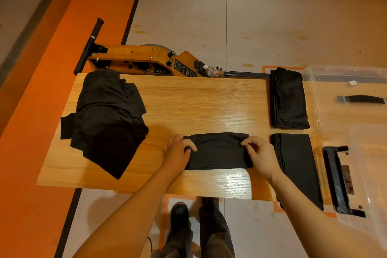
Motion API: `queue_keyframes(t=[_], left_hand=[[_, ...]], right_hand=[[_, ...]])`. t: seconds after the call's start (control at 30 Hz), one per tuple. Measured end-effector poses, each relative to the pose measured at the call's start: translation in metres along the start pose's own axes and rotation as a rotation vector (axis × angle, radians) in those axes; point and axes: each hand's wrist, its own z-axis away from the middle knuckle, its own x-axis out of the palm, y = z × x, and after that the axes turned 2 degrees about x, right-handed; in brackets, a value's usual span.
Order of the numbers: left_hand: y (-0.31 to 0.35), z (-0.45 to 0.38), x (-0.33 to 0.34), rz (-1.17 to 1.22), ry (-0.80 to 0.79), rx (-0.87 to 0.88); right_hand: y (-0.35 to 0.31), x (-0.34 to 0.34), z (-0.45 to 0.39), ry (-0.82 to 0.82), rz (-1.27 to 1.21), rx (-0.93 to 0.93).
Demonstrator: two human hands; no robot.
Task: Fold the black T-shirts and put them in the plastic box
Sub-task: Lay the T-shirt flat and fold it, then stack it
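Note:
A folded black T-shirt (217, 152) lies on the wooden table (188, 98) near its front edge. My left hand (178, 151) pinches its left end and my right hand (260, 153) pinches its right end. A heap of unfolded black T-shirts (106, 119) sits at the table's left. Two folded black stacks lie at the right, one at the back (288, 98) and one in front (297, 165). The clear plastic box (356, 119) stands at the far right with black handles.
An orange wooden machine (136, 58) with a black handle bar stands behind the table, and a plastic bottle (212, 71) lies by it. My shoes (180, 213) show below the table's front edge. Orange floor runs along the left.

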Motion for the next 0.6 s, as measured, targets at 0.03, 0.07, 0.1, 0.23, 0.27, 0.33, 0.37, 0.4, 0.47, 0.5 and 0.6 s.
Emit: queue_keyframes(t=[0.03, 0.07, 0.1, 0.23, 0.27, 0.33, 0.37, 0.4, 0.47, 0.5, 0.6], left_hand=[[0.000, -0.001, 0.001, -0.009, -0.018, 0.000], [-0.001, -0.001, 0.001, -0.021, -0.030, 0.001], [-0.001, -0.002, 0.001, -0.026, -0.036, 0.003], [0.004, 0.001, 0.000, 0.072, 0.002, 0.026], [0.007, 0.001, -0.001, 0.124, 0.020, 0.031], [0.014, 0.001, -0.006, 0.211, 0.061, 0.055], [0.016, 0.000, -0.008, 0.236, 0.081, 0.079], [0.019, -0.002, -0.010, 0.248, 0.095, 0.105], [0.027, -0.008, -0.015, 0.244, 0.090, 0.135], [0.033, -0.011, -0.018, 0.232, 0.073, 0.134], [0.058, -0.026, -0.026, 0.177, -0.013, 0.113]], right_hand=[[0.000, 0.000, 0.001, -0.022, 0.029, -0.017], [0.000, -0.001, 0.001, -0.040, 0.050, -0.033], [-0.001, -0.002, 0.002, -0.055, 0.073, -0.039], [-0.009, -0.005, 0.006, -0.089, 0.115, -0.061], [-0.011, -0.006, 0.006, -0.088, 0.120, -0.065], [-0.017, -0.008, 0.005, -0.067, 0.120, -0.071], [-0.020, -0.010, 0.005, -0.047, 0.110, -0.071], [-0.023, -0.013, 0.005, -0.023, 0.097, -0.070], [-0.027, -0.019, 0.007, 0.023, 0.074, -0.063], [-0.029, -0.023, 0.009, 0.039, 0.070, -0.055], [-0.027, -0.035, 0.013, 0.076, 0.054, -0.003]])
